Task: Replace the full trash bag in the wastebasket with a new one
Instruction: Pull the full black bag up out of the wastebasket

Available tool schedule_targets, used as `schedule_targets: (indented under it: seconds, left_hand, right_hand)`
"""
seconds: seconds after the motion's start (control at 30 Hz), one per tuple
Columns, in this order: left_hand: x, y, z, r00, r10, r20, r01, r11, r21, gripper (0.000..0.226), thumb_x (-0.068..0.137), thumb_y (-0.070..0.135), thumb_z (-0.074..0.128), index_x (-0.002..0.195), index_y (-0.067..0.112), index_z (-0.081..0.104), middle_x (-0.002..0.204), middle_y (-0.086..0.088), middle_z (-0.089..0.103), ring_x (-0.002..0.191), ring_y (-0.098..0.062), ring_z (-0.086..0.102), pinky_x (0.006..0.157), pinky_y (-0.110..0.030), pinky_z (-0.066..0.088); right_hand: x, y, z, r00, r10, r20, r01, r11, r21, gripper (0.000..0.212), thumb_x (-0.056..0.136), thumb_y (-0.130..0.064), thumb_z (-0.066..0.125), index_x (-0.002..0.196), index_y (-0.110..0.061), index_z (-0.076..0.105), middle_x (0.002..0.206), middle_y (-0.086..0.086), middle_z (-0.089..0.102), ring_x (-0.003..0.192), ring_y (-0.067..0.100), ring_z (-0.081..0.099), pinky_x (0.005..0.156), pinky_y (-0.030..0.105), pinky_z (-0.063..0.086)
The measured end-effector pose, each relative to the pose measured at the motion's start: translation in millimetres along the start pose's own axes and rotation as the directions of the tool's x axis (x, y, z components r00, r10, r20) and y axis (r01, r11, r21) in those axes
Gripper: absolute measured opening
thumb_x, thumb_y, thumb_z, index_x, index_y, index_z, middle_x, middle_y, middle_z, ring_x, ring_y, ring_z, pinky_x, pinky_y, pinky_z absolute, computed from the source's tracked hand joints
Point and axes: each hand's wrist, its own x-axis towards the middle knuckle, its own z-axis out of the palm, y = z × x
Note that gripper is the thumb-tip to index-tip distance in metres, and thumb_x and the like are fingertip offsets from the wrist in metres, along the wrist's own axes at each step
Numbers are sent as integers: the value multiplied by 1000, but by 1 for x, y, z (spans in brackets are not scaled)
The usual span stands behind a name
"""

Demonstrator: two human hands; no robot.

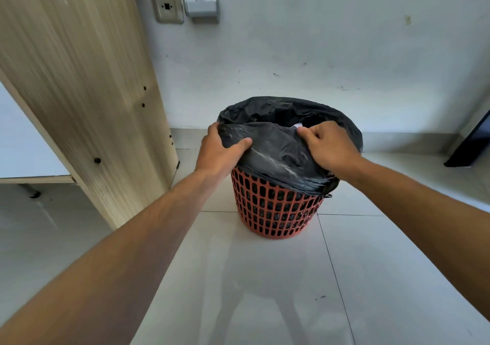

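The tiled floor (265, 278) is seen w/ a wood cabinet panel (87, 84) at left. A red mesh wastebasket (275, 212) is stood on the floor nr the wall, lined w/ a black trash bag (278, 153) whose edge is folded over the rim. The near edge is gripped by both hands: left hand (220, 148) clamped on the film at the left, right hand (331, 145) clamped at the right. Judged best: film is peeled evenly off the rim, gathered twd centre, then lifted straight up so the thin plastic isn't snagged or torn on the mesh.
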Motion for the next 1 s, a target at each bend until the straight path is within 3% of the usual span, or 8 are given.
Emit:
schedule_targets:
  seconds: [0.17, 0.23, 0.5, 0.6, 0.7, 0.83, 0.93, 1.0]
  left_hand:
    - [5, -4, 3, 998, 45, -50, -41, 995, 93, 69, 82, 33, 73, 141, 24, 38, 133, -3, 54, 122, -21, 53, 105, -40, 45]
    - [7, -2, 4, 996, 43, -84, -35, 995, 94, 62, 84, 31, 71, 138, 25, 40, 131, -4, 56, 120, -22, 54, 103, -41, 46]
    - [3, 6, -1, 992, 65, -106, -59, 997, 58, 52, 91, 32, 64, 137, 24, 40, 129, -1, 58, 115, -20, 57, 99, -37, 49]
    - [0, 7, -4, 993, 50, -109, -45, 998, 43, 52, 90, 28, 66, 136, 22, 41, 127, -1, 59, 113, -19, 58, 98, -34, 50]
    - [-1, 6, -4, 994, 24, -108, -23, 1000, 10, 52, 87, 22, 70, 132, 22, 44, 125, -1, 60, 112, -18, 59, 97, -35, 51]
    - [1, 7, -5, 993, -38, -110, 31, 998, -61, 56, 83, 22, 75, 131, 21, 45, 124, 2, 59, 110, -18, 59, 96, -38, 51]
    - [2, 7, -6, 991, -96, -90, 86, 990, -107, 65, 80, 27, 77, 135, 21, 42, 126, -1, 56, 112, -23, 60, 98, -40, 50]
    - [0, 8, -5, 996, -48, -81, 45, 998, -34, 64, 81, 30, 76, 136, 21, 43, 127, 0, 50, 113, -20, 56, 99, -36, 49]
  right_hand:
    - [-29, 6, -8, 901, -402, 162, 410, 912, -18, 40, 89, -64, 51, 80, -27, 63, 67, -13, 59, 56, 6, 53, 55, 22, 38]
    - [-36, 16, -7, 829, -528, 183, 549, 831, -89, 48, 84, -67, 56, 96, -22, 68, 75, -18, 57, 63, 2, 51, 60, 16, 35]
    - [-40, 24, 6, 813, -583, -15, 573, 804, -161, 44, 95, -52, 45, 90, -17, 71, 74, -7, 65, 61, 9, 56, 58, 27, 44]
    - [-41, 18, 10, 863, -500, -78, 487, 862, -141, 40, 99, -44, 44, 62, -29, 47, 53, -14, 43, 47, 0, 40, 53, 14, 26]
    - [-39, 11, 12, 904, -416, -97, 400, 904, -153, 47, 101, -39, 46, 58, -19, 48, 48, -10, 43, 43, 4, 41, 49, 15, 26]
    - [-14, -4, -4, 997, -20, -72, 22, 999, 38, 52, 103, -35, 43, 57, -11, 45, 51, 3, 47, 46, 18, 43, 47, 25, 34]
    - [2, -3, -8, 966, 259, 0, -255, 951, 172, 54, 103, -37, 43, 55, -18, 30, 51, 1, 29, 47, 19, 28, 56, 31, 27]
    - [0, -3, -6, 962, 271, 10, -267, 939, 219, 53, 103, -39, 43, 56, -19, 31, 52, 1, 30, 47, 18, 29, 59, 32, 28]
